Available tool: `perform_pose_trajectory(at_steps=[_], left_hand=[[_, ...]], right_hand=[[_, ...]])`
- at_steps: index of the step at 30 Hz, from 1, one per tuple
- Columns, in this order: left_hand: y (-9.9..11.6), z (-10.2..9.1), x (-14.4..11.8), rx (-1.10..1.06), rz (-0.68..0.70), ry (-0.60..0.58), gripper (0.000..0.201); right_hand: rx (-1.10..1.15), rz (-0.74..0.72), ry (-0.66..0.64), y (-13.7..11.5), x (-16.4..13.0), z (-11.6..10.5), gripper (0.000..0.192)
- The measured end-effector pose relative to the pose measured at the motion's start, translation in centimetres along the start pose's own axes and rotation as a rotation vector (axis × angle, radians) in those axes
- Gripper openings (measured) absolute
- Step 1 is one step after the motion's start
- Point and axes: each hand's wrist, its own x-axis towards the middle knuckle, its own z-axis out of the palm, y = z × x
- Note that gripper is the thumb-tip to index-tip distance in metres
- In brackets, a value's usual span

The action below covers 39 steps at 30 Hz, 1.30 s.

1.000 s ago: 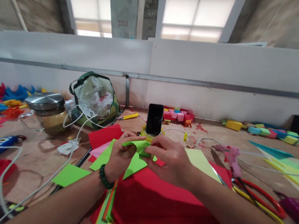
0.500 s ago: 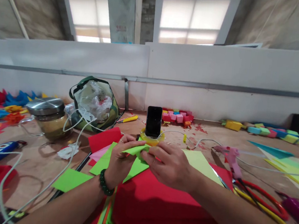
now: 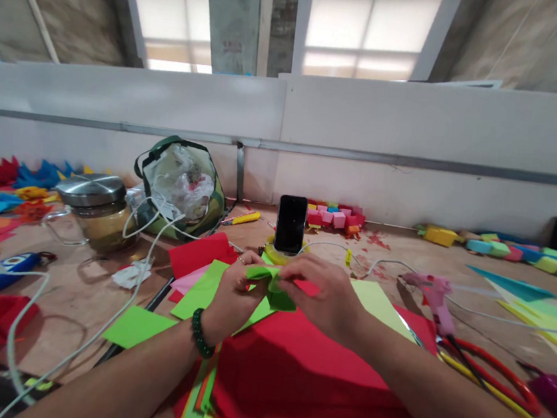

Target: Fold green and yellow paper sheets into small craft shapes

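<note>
Green paper piece [image 3: 266, 281], flatter half a second ago, now bunches, apparently mid-fold, pinched between left hand [image 3: 233, 298] and right hand [image 3: 328, 298] fingers.

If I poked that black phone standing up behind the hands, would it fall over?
Probably yes. The phone stands upright on its short end in a small yellow holder, so it looks top-heavy and a poke near the top could tip it. A white cable seems to run to its base; tugging that might also topple it. It looks stiff and smooth, likely slippery.

Black phone [image 3: 291, 223] upright, lidded glass jar [image 3: 94, 211], pink glue gun [image 3: 433, 296], red-handled scissors [image 3: 490, 377], white cable [image 3: 111, 304]
</note>
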Motion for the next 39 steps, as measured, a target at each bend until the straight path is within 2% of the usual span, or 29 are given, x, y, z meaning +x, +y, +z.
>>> perform_pose_trajectory(at_steps=[3, 5, 11, 13, 17, 22, 28, 33, 35, 39], left_hand=[[-0.1, 0.2, -0.2, -0.005, 0.017, -0.111, 0.016], [-0.2, 0.4, -0.3, -0.027, -0.006, -0.180, 0.021], [-0.4, 0.6, -0.3, -0.152, -0.093, -0.296, 0.019], [-0.3, 0.6, -0.3, -0.156, -0.113, -0.308, 0.016], [-0.3, 0.7, -0.4, -0.169, -0.175, -0.335, 0.016], [-0.1, 0.7, -0.6, -0.148, -0.243, -0.399, 0.012], [0.5, 0.5, -0.2, 0.010, -0.176, -0.349, 0.015], [0.5, 0.4, 0.0, 0.069, -0.102, -0.229, 0.019], [0.4, 0.4, 0.0, 0.097, -0.075, -0.184, 0.018], [0.5, 0.4, 0.1, 0.076, -0.075, -0.200, 0.014]], right_hand=[[0.211, 0.346, -0.149, 0.3, 0.3, -0.6, 0.010], [0.256, 0.409, -0.224, 0.7, 0.5, -1.0, 0.010], [0.130, 0.177, -0.297, 1.1, 0.7, -1.7, 0.012], [0.093, 0.150, -0.311, 1.1, 0.7, -1.6, 0.010], [0.147, 0.232, -0.304, 1.6, 0.7, -1.3, 0.014], [0.260, 0.344, -0.387, 2.5, 0.6, -0.8, 0.019], [0.213, 0.235, -0.352, 2.4, 0.6, -0.5, 0.030], [0.235, 0.331, -0.342, 2.0, 0.7, -0.7, 0.011], [0.208, 0.338, -0.353, 2.1, 0.7, -0.7, 0.010], [0.194, 0.377, -0.354, 2.8, 0.7, -0.4, 0.014]])
